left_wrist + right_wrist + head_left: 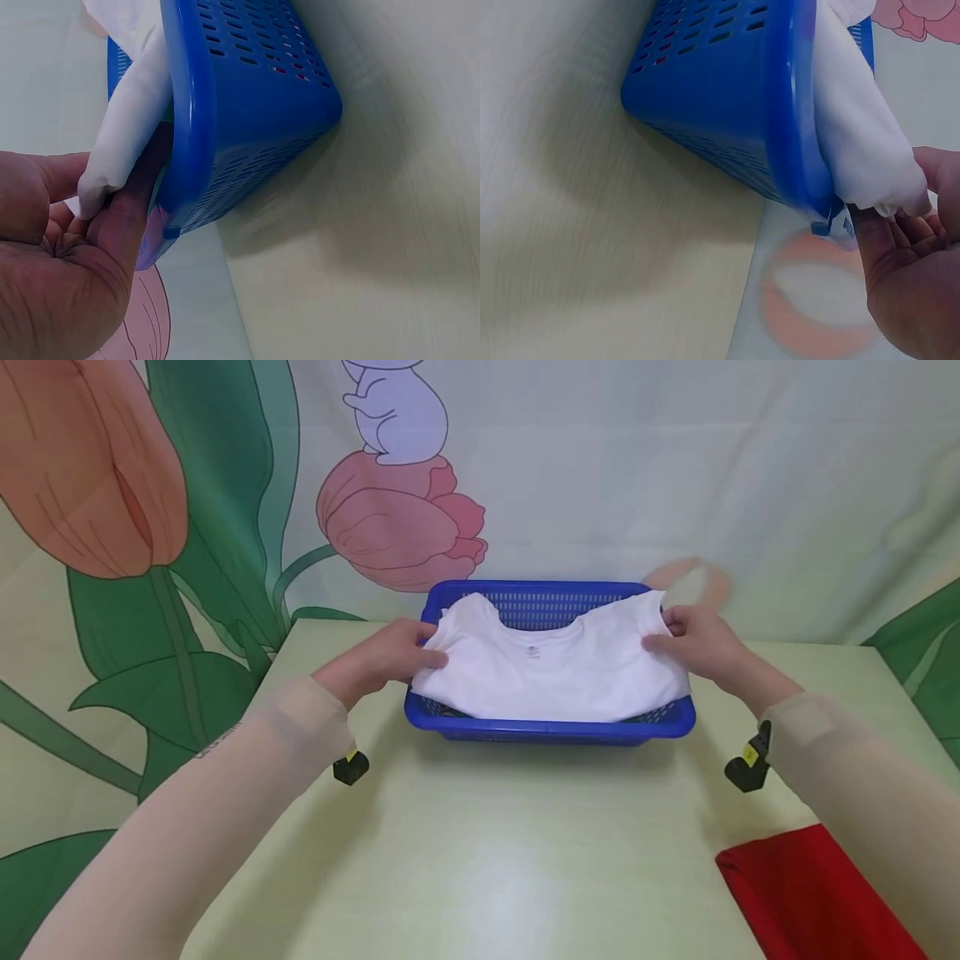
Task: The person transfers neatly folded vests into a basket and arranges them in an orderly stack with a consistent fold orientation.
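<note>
A folded white shirt [525, 672] lies across the top of a blue plastic basket [551, 732], its neckline toward the back rim. My left hand [386, 656] pinches the shirt's left side between thumb and fingers, at the basket's left rim. On the opposite side my right hand [701, 645] pinches the shirt's right edge the same way. Both wrist views show the white cloth [135, 105] bunched between thumb and fingers beside the basket's rim [784, 112]. What lies under the shirt is mostly hidden; small red spots show through the basket's holes.
A folded red cloth [817, 893] lies on the light table [495, 843] at the front right, partly behind my right forearm. Behind the table hangs a curtain [600, 468] printed with tulips and a white animal. The basket stands near the table's back edge.
</note>
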`<control>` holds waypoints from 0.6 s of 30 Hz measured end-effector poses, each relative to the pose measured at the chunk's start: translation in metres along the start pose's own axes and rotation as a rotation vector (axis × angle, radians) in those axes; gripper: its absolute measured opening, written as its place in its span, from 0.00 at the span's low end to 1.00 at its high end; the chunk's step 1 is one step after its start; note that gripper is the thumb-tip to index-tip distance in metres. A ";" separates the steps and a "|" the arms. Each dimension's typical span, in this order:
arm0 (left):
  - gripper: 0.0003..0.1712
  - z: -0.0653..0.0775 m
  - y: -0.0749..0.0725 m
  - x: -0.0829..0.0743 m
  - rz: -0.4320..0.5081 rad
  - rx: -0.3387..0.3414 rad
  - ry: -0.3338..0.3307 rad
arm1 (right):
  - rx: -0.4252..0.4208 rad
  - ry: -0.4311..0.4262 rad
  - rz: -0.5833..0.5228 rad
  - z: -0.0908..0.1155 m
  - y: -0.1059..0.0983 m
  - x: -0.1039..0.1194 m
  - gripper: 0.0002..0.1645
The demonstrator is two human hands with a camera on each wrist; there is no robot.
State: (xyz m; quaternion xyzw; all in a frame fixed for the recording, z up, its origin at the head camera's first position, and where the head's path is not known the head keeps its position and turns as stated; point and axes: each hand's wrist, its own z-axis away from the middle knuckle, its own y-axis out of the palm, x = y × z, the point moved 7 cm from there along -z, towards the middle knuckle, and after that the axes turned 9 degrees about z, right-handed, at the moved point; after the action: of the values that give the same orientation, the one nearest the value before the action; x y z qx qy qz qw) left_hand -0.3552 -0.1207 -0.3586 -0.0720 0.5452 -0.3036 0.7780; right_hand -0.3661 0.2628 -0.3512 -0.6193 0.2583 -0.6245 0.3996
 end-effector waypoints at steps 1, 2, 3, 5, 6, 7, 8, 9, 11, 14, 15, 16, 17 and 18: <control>0.33 0.000 0.000 0.000 -0.002 0.000 -0.001 | 0.000 -0.003 0.005 0.000 0.000 0.000 0.20; 0.33 0.000 0.000 0.000 -0.004 -0.002 -0.002 | -0.001 -0.004 0.011 0.000 0.000 0.001 0.20; 0.33 0.000 0.000 0.000 -0.006 -0.006 -0.004 | -0.001 -0.003 0.016 0.000 0.000 0.001 0.19; 0.33 0.001 0.000 0.000 -0.008 -0.011 -0.008 | 0.003 -0.001 0.027 0.000 0.001 0.001 0.20; 0.33 0.001 0.000 -0.001 -0.009 -0.012 -0.009 | 0.006 0.000 0.033 0.000 0.001 0.001 0.20; 0.33 0.002 0.000 -0.001 -0.010 -0.014 -0.013 | 0.007 0.001 0.041 0.000 0.001 0.001 0.21; 0.34 0.002 0.000 -0.001 -0.011 -0.015 -0.016 | 0.007 0.001 0.049 0.000 0.001 0.001 0.21; 0.34 0.003 0.000 -0.001 -0.009 -0.016 -0.020 | 0.006 0.003 0.054 -0.001 0.001 0.002 0.21; 0.35 0.004 -0.001 -0.001 -0.006 -0.016 -0.028 | -0.003 0.000 0.059 -0.002 0.001 0.004 0.21; 0.35 0.005 -0.002 -0.002 -0.002 -0.018 -0.038 | -0.014 -0.001 0.061 -0.002 0.001 0.009 0.21; 0.36 0.006 -0.003 -0.002 0.000 -0.022 -0.041 | -0.013 0.001 0.060 -0.003 0.001 0.010 0.21; 0.36 0.006 -0.004 -0.002 -0.001 -0.028 -0.045 | -0.010 0.002 0.061 -0.002 0.002 0.010 0.21; 0.35 0.006 -0.004 -0.002 0.000 -0.035 -0.046 | -0.007 0.004 0.066 -0.003 0.003 0.010 0.22; 0.35 0.006 -0.005 -0.002 -0.001 -0.040 -0.047 | -0.002 0.005 0.074 -0.003 0.004 0.009 0.22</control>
State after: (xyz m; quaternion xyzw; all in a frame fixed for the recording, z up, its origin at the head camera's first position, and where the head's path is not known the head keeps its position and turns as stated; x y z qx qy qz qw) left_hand -0.3519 -0.1245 -0.3521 -0.0951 0.5327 -0.2911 0.7890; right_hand -0.3674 0.2528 -0.3492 -0.6082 0.2828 -0.6105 0.4211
